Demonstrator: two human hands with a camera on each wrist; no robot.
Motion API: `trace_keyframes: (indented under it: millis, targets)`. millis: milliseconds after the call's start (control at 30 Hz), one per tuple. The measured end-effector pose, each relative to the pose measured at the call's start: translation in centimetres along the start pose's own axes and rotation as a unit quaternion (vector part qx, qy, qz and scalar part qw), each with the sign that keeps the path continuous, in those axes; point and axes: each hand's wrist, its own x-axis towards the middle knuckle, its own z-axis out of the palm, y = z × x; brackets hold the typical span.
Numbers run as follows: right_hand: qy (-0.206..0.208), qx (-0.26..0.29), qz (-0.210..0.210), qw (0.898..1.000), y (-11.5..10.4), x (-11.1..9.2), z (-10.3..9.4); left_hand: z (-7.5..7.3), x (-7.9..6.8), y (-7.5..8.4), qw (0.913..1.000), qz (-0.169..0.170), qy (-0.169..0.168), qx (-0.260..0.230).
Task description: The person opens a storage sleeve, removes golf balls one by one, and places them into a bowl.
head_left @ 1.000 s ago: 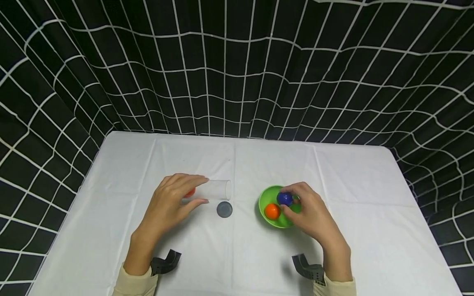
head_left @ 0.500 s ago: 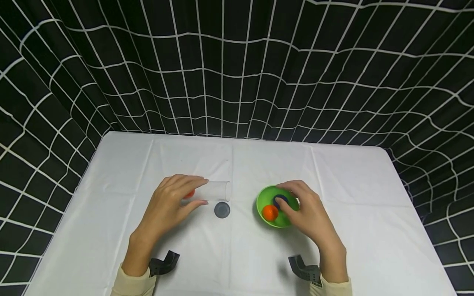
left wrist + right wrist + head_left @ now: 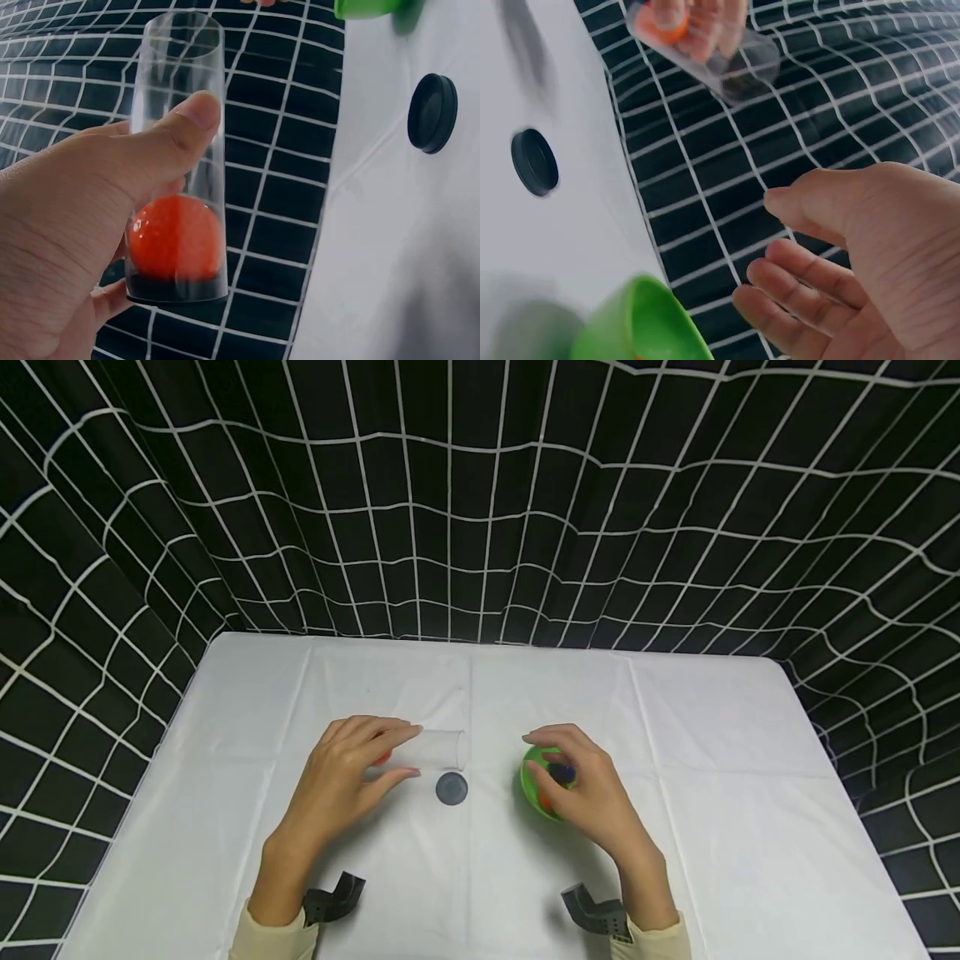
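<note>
A slim, smooth cylinder of clear tube point(image 3: 204, 171) is gripped in the left hand point(image 3: 347, 768), with the thumb pressed along one side and the fingers wrapped behind. By the head view the tube is held sideways, its round, transparent mouth turned toward the person's right; whether the surface point(image 3: 375, 877) is touched by it cannot be told. At its dark-based end a glossy orange-red ball point(image 3: 177, 238) is enclosed, nearly filling the bore.

The right hand point(image 3: 587, 789) is held over a rounded, bright green bowl point(image 3: 529, 775), by which a smooth finish is shown. Its fingers are loosely bent and parted from the thumb, and the palm is seen bare in the right wrist view. Within the bowl a dark blue ball point(image 3: 561, 773) and an orange ball point(image 3: 546, 802) are partly hidden by that hand.

Near the tube's mouth, on the person's side of it, a flat, round dark grey cap point(image 3: 452, 788) with a raised lip is laid on the surface. That surface is covered in creased white cloth, and behind it a black backing is overlaid with a white cord net point(image 3: 491, 517) of wavy squares.
</note>
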Motion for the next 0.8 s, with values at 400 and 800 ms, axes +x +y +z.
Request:
trace_keyframes:
  millis: [400, 800]
  targets:
    - [0.019, 0.07, 0.011, 0.997, -0.5, 0.6, 1.7, -0.2, 0.4, -0.1, 0.9997, 0.015, 0.008, 0.017]
    - [0.018, 0.156, 0.003, 0.988, -0.9, 0.3, 3.4, 0.3, -0.1, 0.5, 0.9995, 0.016, 0.005, 0.028]
